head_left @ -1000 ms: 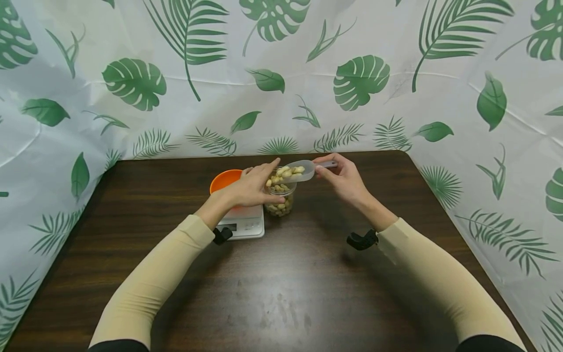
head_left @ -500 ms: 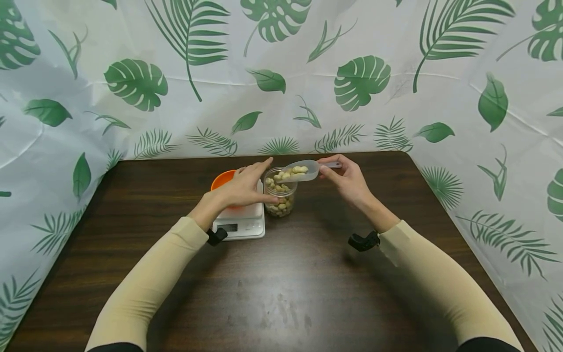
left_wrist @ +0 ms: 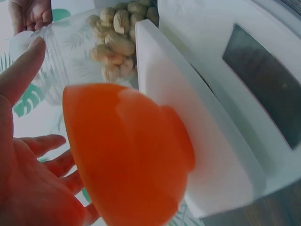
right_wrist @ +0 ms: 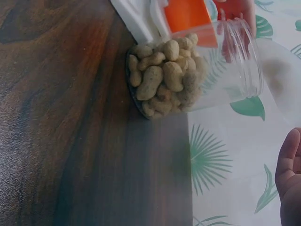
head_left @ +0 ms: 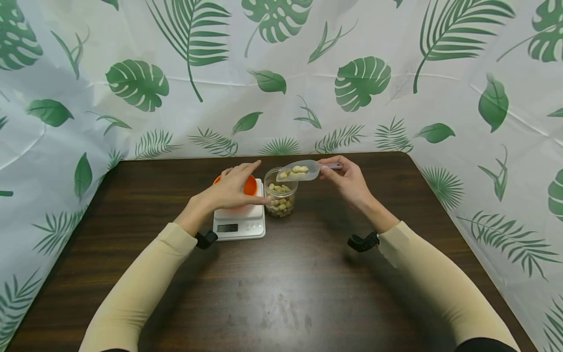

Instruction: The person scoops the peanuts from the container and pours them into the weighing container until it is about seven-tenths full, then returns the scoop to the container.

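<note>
My right hand [head_left: 345,178] pinches the handle of a translucent plastic scoop [head_left: 311,171] with several peanuts [head_left: 300,169] in it. The scoop lies over the mouth of a clear jar [head_left: 281,199], which is partly filled with unshelled peanuts [right_wrist: 169,75]. To the left of the jar, my left hand [head_left: 230,189] hovers with spread fingers over an orange bowl [left_wrist: 127,155]. Thumb and fingers stand on either side of that bowl without gripping it. Beneath the bowl is a white kitchen scale [head_left: 242,229]. In the head view the hand hides much of the bowl.
Jar and scale stand close side by side toward the back of a dark wooden table [head_left: 281,283]. Behind the table's far edge hangs a white sheet [head_left: 281,117] with green leaf prints. The scale's dark display [left_wrist: 265,82] faces the near side.
My left hand has drawn left, away from the jar's rim to above the bowl. The scoop has shifted slightly right, and fewer peanuts show in it.
</note>
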